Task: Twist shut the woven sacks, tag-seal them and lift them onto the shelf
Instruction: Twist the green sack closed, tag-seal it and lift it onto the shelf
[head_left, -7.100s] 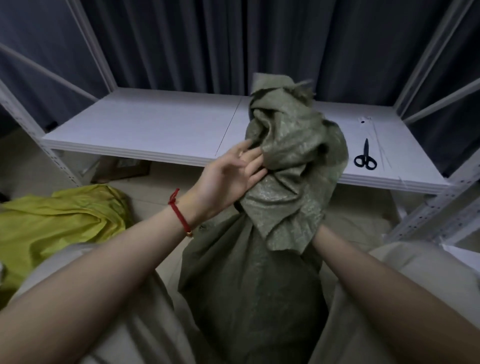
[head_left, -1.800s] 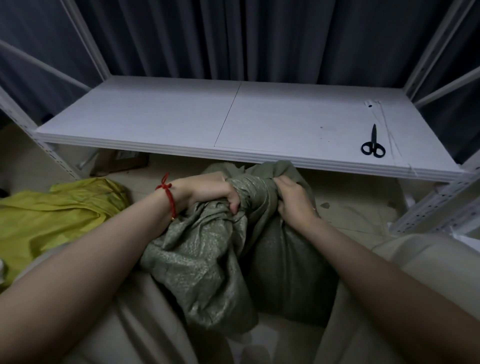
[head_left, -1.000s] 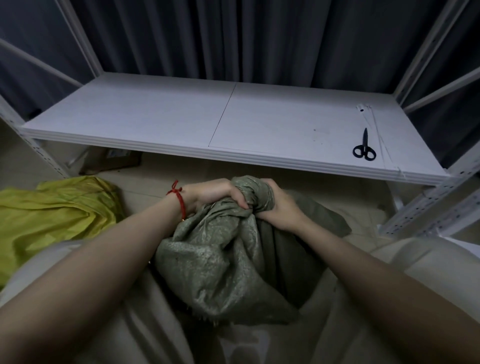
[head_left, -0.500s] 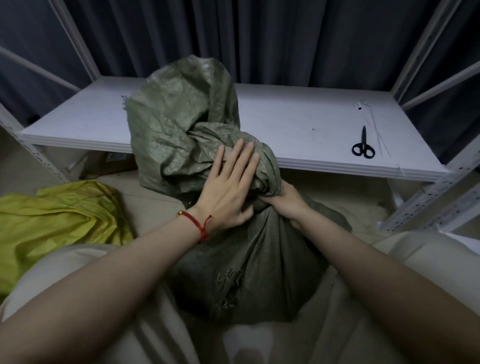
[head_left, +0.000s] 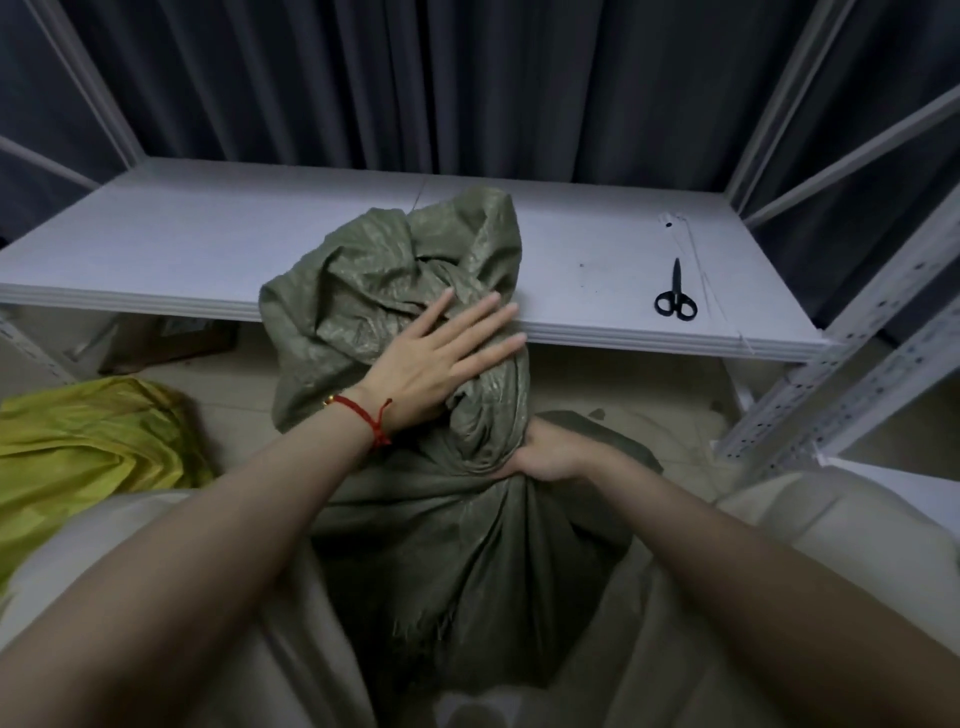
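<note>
both bare forearms reach forward from the bottom corners and angle in toward each other. the left hand (head_left: 441, 364) lies flat, palm down, its fingers (head_left: 483, 317) straight and slightly spread, pressing on the bunched top of the sack (head_left: 452, 545). a red cord (head_left: 371, 415) circles the wrist behind them. the right hand (head_left: 550, 452) sits lower, beneath the left fingertips, curled round the sack's twisted neck, its own fingertips hidden in the fabric.
</note>
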